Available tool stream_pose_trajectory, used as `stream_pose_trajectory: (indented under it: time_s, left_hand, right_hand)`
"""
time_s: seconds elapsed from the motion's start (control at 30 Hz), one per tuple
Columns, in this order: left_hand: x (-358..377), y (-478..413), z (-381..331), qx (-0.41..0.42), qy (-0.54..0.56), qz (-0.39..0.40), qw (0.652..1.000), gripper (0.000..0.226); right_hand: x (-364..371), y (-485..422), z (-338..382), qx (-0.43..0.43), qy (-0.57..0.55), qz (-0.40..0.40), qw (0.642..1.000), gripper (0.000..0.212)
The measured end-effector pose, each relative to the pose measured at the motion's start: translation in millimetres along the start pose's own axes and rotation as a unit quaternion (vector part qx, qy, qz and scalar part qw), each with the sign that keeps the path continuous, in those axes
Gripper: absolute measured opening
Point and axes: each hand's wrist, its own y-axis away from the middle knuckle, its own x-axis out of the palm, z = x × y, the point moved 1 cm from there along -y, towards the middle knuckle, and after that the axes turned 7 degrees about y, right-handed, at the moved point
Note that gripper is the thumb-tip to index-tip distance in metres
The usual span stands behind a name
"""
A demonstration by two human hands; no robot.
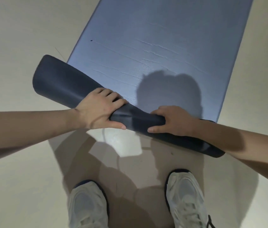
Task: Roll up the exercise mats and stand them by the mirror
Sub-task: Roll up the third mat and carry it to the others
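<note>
A blue exercise mat [154, 38] lies flat on the pale floor and stretches away from me toward the top of the view. Its near end is curled over into a loose dark roll [59, 79] that runs from the upper left down to the lower right. My left hand [100, 109] grips the roll near its middle, fingers over the top and thumb underneath. My right hand [172, 120] grips the roll a little further right in the same way. The roll's left part flares wider than its right part.
My two white trainers [88, 204] [187, 196] stand on the cream floor [14, 38] just behind the roll. Bare floor lies on both sides of the mat. Shadows of my head and arms fall on the mat and floor. No mirror is in view.
</note>
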Motion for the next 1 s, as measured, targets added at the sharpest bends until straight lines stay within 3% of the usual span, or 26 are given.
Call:
stream_pose_trajectory:
  time_s: [0.17, 0.23, 0.37, 0.5, 0.63, 0.73, 0.83, 0.9, 1.0]
  left_hand:
    - [-16.2, -21.6, 6.2, -0.015, 0.024, 0.101, 0.994, 0.087]
    - [-18.0, -35.7, 11.2, -0.031, 0.040, 0.114, 0.992, 0.091]
    - [-25.2, -63.2, 26.1, -0.076, 0.090, 0.155, 0.981, 0.103]
    - [-35.1, -81.6, 31.8, -0.111, 0.129, 0.190, 0.967, 0.083]
    - [-30.1, -93.2, 35.0, -0.113, 0.132, 0.196, 0.965, 0.058]
    - [-29.4, -99.1, 39.6, -0.124, 0.133, 0.208, 0.961, 0.078]
    - [-33.2, -97.9, 41.9, -0.128, 0.101, 0.152, 0.975, 0.093]
    - [-38.7, -92.7, 37.6, -0.090, 0.064, 0.017, 0.994, 0.078]
    - [-38.1, -71.9, 24.9, 0.012, 0.015, -0.150, 0.989, 0.057]
  right_hand:
    - [-3.7, 5.3, 0.6, 0.040, -0.062, 0.006, 0.997, 0.047]
    - [-7.2, 7.6, -1.2, 0.070, -0.070, -0.004, 0.995, 0.047]
    - [-17.3, 13.1, -2.6, 0.133, -0.030, -0.090, 0.987, 0.061]
    - [-0.2, 27.2, 11.3, 0.091, 0.113, -0.228, 0.963, 0.075]
    - [19.9, 35.1, 6.0, 0.072, 0.270, -0.192, 0.941, 0.097]
    - [9.8, 21.0, -9.3, 0.048, 0.298, -0.191, 0.934, 0.105]
    - [-7.9, 4.4, -22.3, 0.039, 0.267, -0.159, 0.950, 0.104]
    - [-16.6, -3.2, -30.4, 0.040, 0.221, -0.126, 0.966, 0.102]
    - [-22.3, -11.5, -43.8, 0.060, 0.129, -0.088, 0.986, 0.097]
